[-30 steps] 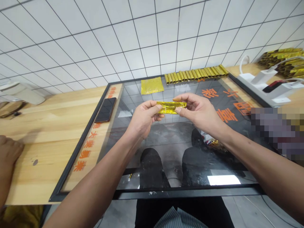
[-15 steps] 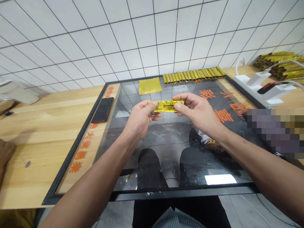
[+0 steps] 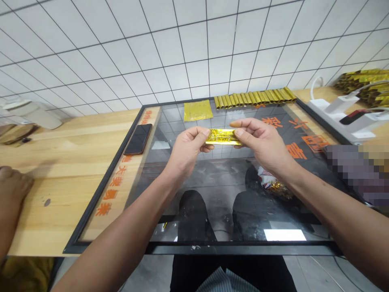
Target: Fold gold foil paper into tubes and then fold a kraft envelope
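A narrow, shiny gold foil strip [image 3: 223,137] is held crosswise over the middle of a black-framed glass panel [image 3: 212,174], its left end pinched between thumb and fingers of the left hand [image 3: 187,148], its right end clamped likewise by the right hand [image 3: 261,138]. Toward the panel's far edge lie a flat gold foil sheet [image 3: 198,111] and, right of it, slim gold foil tubes [image 3: 255,98] (lined up side by side). A black rectangular phone [image 3: 138,139] rests at left.
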`<state>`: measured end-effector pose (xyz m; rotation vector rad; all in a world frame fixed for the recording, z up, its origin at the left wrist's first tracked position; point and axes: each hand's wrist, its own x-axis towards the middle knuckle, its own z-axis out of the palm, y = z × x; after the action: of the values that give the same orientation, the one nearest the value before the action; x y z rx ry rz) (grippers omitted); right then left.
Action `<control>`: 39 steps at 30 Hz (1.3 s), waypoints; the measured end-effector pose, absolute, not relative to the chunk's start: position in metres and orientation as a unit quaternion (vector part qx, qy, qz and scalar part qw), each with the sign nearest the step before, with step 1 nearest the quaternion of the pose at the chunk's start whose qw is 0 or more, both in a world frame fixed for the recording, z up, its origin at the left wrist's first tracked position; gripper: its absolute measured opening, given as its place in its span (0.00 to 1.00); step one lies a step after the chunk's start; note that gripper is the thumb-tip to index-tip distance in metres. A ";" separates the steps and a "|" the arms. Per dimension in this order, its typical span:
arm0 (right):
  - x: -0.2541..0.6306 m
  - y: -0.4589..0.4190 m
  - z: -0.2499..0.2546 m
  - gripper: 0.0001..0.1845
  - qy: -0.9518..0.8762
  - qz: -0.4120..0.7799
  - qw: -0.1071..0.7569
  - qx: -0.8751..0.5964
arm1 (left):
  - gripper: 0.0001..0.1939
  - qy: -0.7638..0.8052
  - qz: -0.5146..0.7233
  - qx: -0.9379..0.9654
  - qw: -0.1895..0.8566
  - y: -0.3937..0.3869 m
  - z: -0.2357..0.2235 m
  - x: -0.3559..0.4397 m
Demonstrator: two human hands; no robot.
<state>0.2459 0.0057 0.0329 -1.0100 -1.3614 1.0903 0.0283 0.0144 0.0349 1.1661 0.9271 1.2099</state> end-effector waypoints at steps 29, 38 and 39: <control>0.244 0.010 0.023 0.18 -0.609 0.386 0.556 -0.413 | 0.10 0.362 0.582 0.405 0.606 0.019 0.035 0.029; 0.242 0.012 0.024 0.20 -0.573 0.439 0.567 -0.397 | 0.08 0.357 0.555 0.405 0.633 0.018 0.035 0.029; 0.242 0.012 0.025 0.20 -0.573 0.443 0.566 -0.395 | 0.07 0.363 0.545 0.410 0.635 0.018 0.034 0.029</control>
<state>0.2423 0.0122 0.0250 -0.9278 -1.3468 1.0412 0.0285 0.0180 0.0344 0.9359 0.8289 1.2456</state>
